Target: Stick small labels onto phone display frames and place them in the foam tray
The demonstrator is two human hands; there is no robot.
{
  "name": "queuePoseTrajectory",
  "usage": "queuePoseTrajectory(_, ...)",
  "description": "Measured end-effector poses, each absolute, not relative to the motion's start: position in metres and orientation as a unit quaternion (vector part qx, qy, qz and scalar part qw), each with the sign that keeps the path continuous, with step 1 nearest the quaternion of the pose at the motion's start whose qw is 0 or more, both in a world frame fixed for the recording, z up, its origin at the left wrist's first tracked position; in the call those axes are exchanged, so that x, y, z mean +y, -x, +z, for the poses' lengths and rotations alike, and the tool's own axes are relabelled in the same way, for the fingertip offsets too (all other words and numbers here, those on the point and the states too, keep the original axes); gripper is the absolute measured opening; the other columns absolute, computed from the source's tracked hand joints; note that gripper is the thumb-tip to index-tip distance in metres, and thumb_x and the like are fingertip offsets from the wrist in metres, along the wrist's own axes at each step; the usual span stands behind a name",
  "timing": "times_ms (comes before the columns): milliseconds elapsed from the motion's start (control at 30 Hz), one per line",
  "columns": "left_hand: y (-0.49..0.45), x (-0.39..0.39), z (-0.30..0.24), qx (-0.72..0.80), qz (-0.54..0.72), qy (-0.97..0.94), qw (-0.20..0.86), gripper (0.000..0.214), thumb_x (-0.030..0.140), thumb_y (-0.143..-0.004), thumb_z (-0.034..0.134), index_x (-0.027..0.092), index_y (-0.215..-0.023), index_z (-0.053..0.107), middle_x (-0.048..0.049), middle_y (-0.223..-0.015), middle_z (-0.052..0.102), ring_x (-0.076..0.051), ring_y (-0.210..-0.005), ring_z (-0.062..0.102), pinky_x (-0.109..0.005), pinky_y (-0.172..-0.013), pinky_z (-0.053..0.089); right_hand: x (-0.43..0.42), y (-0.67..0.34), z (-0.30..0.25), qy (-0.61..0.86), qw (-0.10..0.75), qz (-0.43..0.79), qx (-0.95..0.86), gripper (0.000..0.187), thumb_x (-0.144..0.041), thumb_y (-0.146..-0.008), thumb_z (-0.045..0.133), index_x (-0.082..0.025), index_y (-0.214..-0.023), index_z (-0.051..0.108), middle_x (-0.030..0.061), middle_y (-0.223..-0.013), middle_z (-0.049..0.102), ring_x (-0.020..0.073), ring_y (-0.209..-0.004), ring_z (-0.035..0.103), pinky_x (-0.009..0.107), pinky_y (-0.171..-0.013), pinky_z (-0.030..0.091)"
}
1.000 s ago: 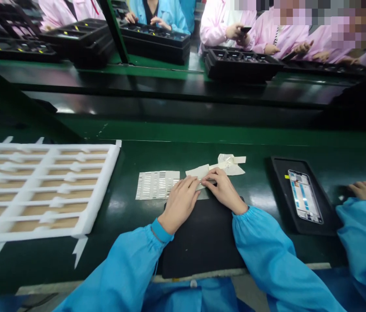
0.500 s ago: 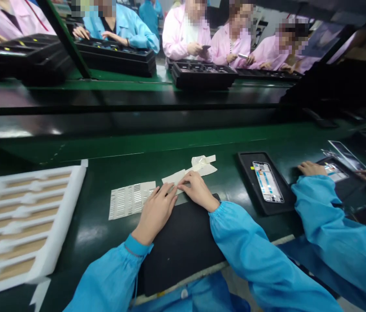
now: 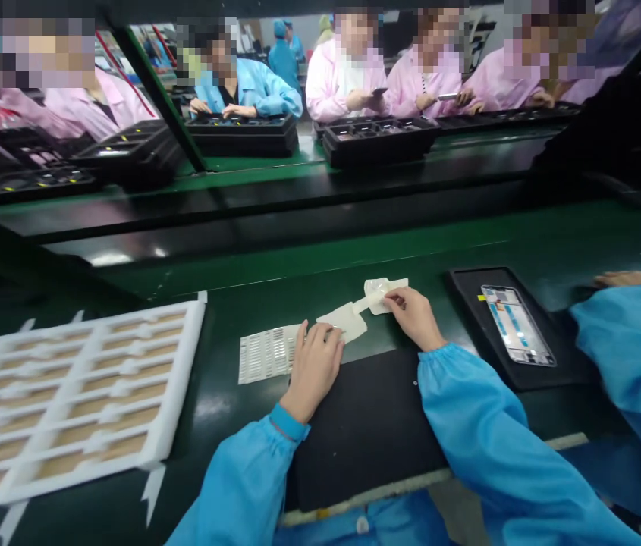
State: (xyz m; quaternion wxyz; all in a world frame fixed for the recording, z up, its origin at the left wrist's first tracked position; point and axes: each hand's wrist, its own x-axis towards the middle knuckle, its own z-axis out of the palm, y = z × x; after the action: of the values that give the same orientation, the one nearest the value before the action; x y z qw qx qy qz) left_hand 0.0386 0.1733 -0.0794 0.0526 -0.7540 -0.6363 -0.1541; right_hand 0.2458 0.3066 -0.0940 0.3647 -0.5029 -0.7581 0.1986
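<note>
My left hand (image 3: 314, 365) lies flat with fingers stretched, its fingertips pressing on the near end of a pale backing strip (image 3: 346, 321) beside a white sheet of small stickers (image 3: 266, 353). My right hand (image 3: 414, 317) reaches further out and its fingers pinch the crumpled clear film (image 3: 380, 292) at the strip's far end. Both wrists rest over a black mat (image 3: 371, 425) on the green bench.
A white foam tray (image 3: 70, 402) with long slots lies at the left. A black tray holding a phone frame (image 3: 516, 324) sits at the right, next to a co-worker's blue sleeve (image 3: 633, 356). Black trays (image 3: 377, 136) and several people line the far side.
My right hand has left the strip's near end and moved out to the crumpled film. The left hand stays on the strip. The view has swung back leftward.
</note>
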Motion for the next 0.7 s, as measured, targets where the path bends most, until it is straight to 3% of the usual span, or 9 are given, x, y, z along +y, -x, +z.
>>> queuePoseTrajectory(300, -0.05, 0.166, -0.073, -0.62, -0.083, 0.773, 0.104, 0.03, 0.028, -0.098, 0.051, 0.013, -0.122, 0.06, -0.0125, -0.117, 0.064, -0.034, -0.129, 0.046, -0.059, -0.116, 0.025, 0.299, -0.24, -0.094, 0.516, 0.308, 0.114, -0.791, 0.014, -0.023, -0.09, 0.054, -0.018, -0.085, 0.067, 0.0092, -0.088, 0.067, 0.0262, -0.085, 0.056, 0.038, -0.079, 0.042)
queuePoseTrajectory(433, -0.054, 0.165, -0.072, -0.636, -0.086, 0.759, 0.112, 0.027, 0.021, -0.097, 0.049, 0.014, -0.12, 0.061, -0.0107, -0.111, 0.065, -0.033, -0.124, 0.049, -0.058, -0.116, 0.026, 0.295, -0.24, -0.087, 0.499, 0.292, 0.084, -0.812, 0.019, -0.021, -0.093, 0.05, -0.017, -0.092, 0.068, 0.0123, -0.095, 0.065, 0.0292, -0.09, 0.054, 0.04, -0.078, 0.038)
queuePoseTrajectory(700, -0.051, 0.179, -0.066, -0.659, -0.12, 0.736, 0.101, 0.017, 0.019, -0.096, 0.048, 0.016, -0.092, 0.065, -0.0086, -0.094, 0.064, -0.027, -0.1, 0.058, -0.055, -0.112, 0.03, 0.306, -0.237, -0.094, 0.438, 0.226, 0.107, -0.863, 0.017, -0.018, -0.092, 0.05, -0.02, -0.085, 0.065, 0.007, -0.091, 0.062, 0.024, -0.09, 0.057, 0.033, -0.076, 0.04)
